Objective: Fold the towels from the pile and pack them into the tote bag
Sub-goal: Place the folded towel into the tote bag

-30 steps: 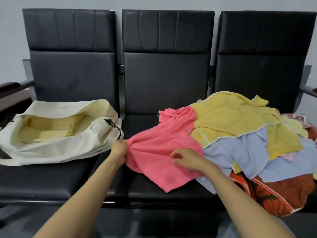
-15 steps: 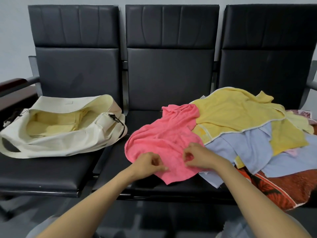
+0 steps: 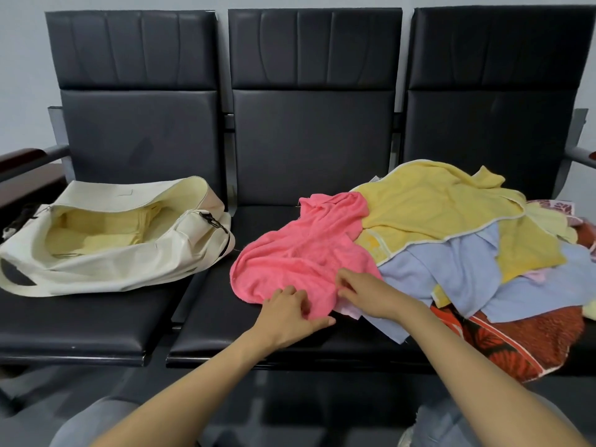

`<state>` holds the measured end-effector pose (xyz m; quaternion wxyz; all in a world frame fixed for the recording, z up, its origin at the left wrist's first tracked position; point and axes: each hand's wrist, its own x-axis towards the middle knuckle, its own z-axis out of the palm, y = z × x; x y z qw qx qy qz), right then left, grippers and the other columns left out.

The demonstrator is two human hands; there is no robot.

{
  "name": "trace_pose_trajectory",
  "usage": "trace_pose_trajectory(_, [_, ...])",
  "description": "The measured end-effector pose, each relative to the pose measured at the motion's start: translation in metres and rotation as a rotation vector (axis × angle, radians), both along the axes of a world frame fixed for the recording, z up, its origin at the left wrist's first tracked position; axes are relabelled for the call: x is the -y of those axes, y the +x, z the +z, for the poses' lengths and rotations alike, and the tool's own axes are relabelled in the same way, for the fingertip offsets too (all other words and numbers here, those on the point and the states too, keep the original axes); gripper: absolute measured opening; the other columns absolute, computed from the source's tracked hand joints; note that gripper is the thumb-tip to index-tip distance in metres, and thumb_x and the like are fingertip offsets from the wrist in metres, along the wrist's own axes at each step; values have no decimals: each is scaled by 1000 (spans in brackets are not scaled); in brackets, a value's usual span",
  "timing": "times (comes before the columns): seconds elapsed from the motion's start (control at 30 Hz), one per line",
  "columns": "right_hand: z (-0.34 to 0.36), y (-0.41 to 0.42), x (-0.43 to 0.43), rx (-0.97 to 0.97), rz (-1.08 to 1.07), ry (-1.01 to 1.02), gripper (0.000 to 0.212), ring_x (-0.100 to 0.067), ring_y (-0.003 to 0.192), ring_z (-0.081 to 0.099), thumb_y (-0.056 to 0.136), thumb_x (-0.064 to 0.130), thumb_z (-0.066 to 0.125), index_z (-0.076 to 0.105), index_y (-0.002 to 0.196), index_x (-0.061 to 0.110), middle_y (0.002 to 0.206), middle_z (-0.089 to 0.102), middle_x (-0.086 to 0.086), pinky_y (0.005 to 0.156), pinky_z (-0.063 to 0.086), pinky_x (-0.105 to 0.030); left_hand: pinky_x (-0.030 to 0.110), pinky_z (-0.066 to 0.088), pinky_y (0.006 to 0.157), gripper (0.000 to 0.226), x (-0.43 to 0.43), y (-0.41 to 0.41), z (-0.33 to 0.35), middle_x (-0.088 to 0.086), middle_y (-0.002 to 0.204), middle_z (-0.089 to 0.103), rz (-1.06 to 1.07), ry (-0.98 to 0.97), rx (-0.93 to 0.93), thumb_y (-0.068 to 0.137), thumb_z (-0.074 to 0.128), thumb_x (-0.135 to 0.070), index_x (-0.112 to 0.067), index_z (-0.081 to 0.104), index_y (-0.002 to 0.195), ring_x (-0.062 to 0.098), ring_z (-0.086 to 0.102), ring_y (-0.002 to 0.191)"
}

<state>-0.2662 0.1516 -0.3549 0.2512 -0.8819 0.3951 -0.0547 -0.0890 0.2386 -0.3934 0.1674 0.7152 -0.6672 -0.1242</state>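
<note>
The left hand (image 3: 290,312) is gripping the near corner of the pink towel (image 3: 306,253), with its fingers curling over the cloth and its thumb reaching along beneath the edge. Just to its right, the right hand (image 3: 367,293) is pinching the same hem with bent fingers. These 2 holds are sitting close together, probably because the person is hunting for the corners before spreading the towel for a first fold. The pink towel is lying crumpled just beyond both hands on the middle seat (image 3: 209,317) of the 3-seat bench, where the bare cushion is likely serving as a flat folding surface. Its far side is touching the yellow towel (image 3: 435,204), which is topping the pile (image 3: 522,246) beyond and to the right of the right hand. A blue towel (image 3: 451,275) and a red patterned towel (image 3: 532,343) are spilling out beside that forearm. The tote bag (image 3: 113,269) is sitting well to the left of the left hand on the next seat, its mouth gaping upward — apparently so a folded towel can drop straight in. Whether the pale yellow inside is lining or a packed towel, I cannot tell.
</note>
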Motion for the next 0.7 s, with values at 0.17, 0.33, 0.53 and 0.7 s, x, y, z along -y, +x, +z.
trace_pose_trajectory(0.17, [12,13,-8,283,-82,55,9,-17,75,51,102,21,38,45,96,18,86,60,-13,68,40,-31,32,40,60,21,3,3,13,-2,76,57,126,-48,-205,83,61,-29,-19,45,75,18,53,68])
trace_pose_trajectory(0.33, [14,14,1,338,-88,4,13,-9,72,44,97,30,52,50,99,17,83,51,6,72,40,-29,26,41,58,12,12,39,38,3,74,64,283,-181,-326,87,50,-10,-12,58,79,21,59,69])
trace_pose_trajectory(0.53, [16,0,11,176,-31,-146,27,-13,89,47,86,-2,51,52,102,19,100,47,7,70,34,-20,19,42,78,34,13,78,51,7,101,69,273,-258,-321,86,49,4,-9,71,110,21,62,97])
trace_pose_trajectory(0.7, [24,-30,21,194,-210,-213,32,-16,72,52,81,-12,44,55,82,19,76,55,4,57,36,-19,17,49,68,34,4,107,59,4,91,67,368,-313,-570,85,47,10,-14,67,96,17,61,82])
